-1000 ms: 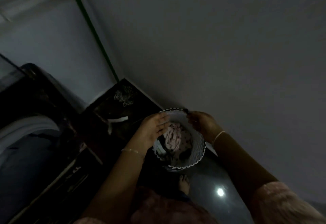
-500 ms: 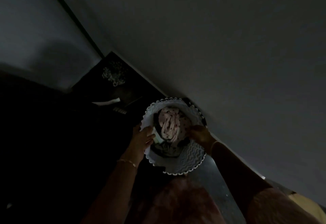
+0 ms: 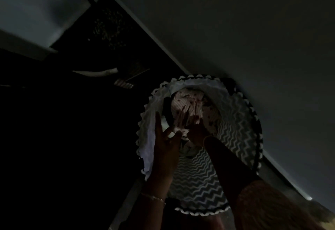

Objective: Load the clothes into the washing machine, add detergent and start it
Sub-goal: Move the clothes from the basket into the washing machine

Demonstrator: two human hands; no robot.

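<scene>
Your only way into the laundry basket (image 3: 235,130) was from above. Its mouth stood wide open, and its zigzag side ringed the clothes (image 3: 188,103) all round. Your left hand (image 3: 166,142) and right hand (image 3: 197,133) took up the near half of that opening. The wall (image 3: 253,39) ran just behind the rim, and dark furniture (image 3: 112,30) closed off the left.

A thin chain bracelet (image 3: 153,197) circles the wrist of the left hand (image 3: 166,146). A narrow band (image 3: 205,139) sits at the wrist of the right hand (image 3: 196,132). Both forearms are bare. A short pinkish sleeve (image 3: 262,204) with a faint fine pattern covers the right upper arm, dim in low light.
</scene>
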